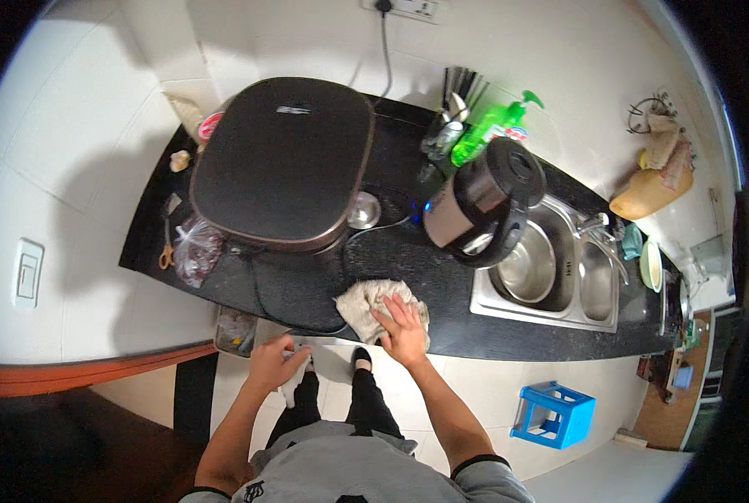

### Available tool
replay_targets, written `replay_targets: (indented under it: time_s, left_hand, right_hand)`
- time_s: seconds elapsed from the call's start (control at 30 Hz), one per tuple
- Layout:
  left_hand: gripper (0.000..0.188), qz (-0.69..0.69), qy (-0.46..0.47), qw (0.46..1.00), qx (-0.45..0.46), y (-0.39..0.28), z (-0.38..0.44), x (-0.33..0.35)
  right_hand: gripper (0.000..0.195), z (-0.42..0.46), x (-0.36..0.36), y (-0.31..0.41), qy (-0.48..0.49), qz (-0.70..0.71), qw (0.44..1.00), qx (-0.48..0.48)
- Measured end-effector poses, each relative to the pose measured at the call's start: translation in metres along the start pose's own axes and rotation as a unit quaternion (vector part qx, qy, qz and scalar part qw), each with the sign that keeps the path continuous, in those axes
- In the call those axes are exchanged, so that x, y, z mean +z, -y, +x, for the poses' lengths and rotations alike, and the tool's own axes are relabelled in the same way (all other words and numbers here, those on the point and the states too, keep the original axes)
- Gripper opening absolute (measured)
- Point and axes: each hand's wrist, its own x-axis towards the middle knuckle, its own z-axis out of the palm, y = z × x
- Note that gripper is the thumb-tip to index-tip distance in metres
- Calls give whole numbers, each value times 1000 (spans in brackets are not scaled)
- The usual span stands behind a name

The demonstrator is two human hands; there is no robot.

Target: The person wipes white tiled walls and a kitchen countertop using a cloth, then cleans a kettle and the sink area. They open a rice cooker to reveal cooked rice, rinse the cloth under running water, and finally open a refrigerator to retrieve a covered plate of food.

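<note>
My right hand (403, 332) lies palm down on a crumpled beige cleaning cloth (368, 303), pressing it on the black countertop (450, 302) near its front edge. The fingers are extended over the cloth, which bunches out to their left. My left hand (276, 363) hangs just off the counter's front edge, fingers curled. Something pale shows by its fingertips, too unclear to name. Close to that hand, a dark power cord (258, 295) loops along the counter edge. Behind the cloth stands a large dark appliance with a flat rounded top (286, 163).
An electric kettle (469, 214) with a blue light stands left of the steel sink (554, 320), which holds a metal basin (528, 270). A green pump bottle (488, 129) is behind it. Scissors (166, 254) and a plastic bag (197, 251) lie left. A blue stool (554, 415) stands on the floor.
</note>
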Motion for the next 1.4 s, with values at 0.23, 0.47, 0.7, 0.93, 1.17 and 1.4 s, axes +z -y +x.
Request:
replay_targets:
  time_s: [0.23,0.47,0.7,0.93,1.17,1.4]
  left_hand:
    - [27,233,-79,966,81,-26,27,47]
    - [13,174,-273,927,190,-52,27,1]
    - [14,121,-261,927,240,-75,48,-27]
    - [15,130,-162,925,317,-44,60,7]
    - [14,51,-128,903,407,-57,73,-1]
    - [21,-83,-150,955,244,36,56,-109]
  right_hand:
    - [46,-25,-70,-89,-114,-58,976,175]
    - [54,-19,-12,-16,7,-37,997,65]
    - [48,70,51,73,30,-43,997,-51]
    - [48,61,102,115,7,-21,998,-54]
    - [53,113,153,193,16,-28,999,-33]
    - [51,100,163,196,-32,23,999,-9]
